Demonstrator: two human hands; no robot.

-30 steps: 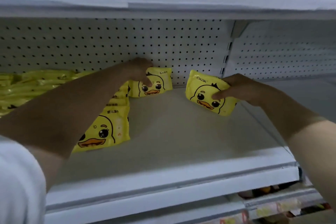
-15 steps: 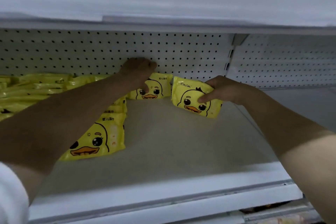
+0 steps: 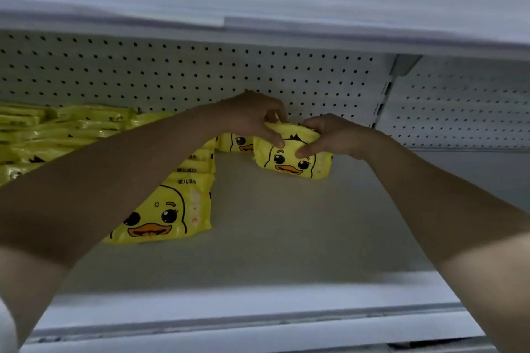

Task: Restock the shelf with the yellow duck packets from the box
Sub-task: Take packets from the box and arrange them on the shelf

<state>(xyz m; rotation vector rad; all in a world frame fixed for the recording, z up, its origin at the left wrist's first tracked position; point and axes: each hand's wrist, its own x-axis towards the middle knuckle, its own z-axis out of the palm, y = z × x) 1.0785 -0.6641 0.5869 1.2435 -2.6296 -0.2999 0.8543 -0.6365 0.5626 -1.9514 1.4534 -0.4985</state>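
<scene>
Two arms of one person are in view. The left arm (image 3: 120, 180) is uncovered along the whole forearm and onto the upper arm, where a sliver of white sleeve (image 3: 4, 329) shows at the lower left corner. The cloth looks plain, and too little of it shows to tell the garment. The right arm (image 3: 430, 198) is uncovered as far as the frame's edge. The left hand (image 3: 252, 117) and right hand (image 3: 335, 137) are bare, with nails too blurred to make out.
</scene>
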